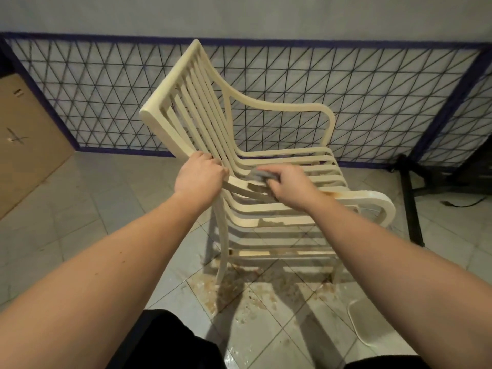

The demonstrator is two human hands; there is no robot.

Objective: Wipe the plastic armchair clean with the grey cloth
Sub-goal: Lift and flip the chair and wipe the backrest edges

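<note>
Nearest the viewer, directly below the armchair [239,145], the tiled floor [80,209] carries wet brown smears and scattered flecks [239,291] around the chair's legs. A pale rounded object [364,323] lies on the tiles to the right of that soiled patch; what it is cannot be told.

The cream plastic armchair stands on the floor, seen from its side, its slatted back rising to the left. The near armrest shows an orange-brown stain beside the right wrist.

The left hand [198,177] grips the chair where the near armrest joins the backrest frame, fingers curled round the plastic. The right hand [286,185] holds the grey cloth [259,174] bunched under its fingers and presses it on the near armrest, just right of the left hand.

Left of the chair, a flat cardboard sheet [26,139] leans by the wall. Right of the chair stands a black stand [411,203]. Behind the chair runs a wire mesh panel [372,97] with a purple frame, set against a pale wall [239,14].
</note>
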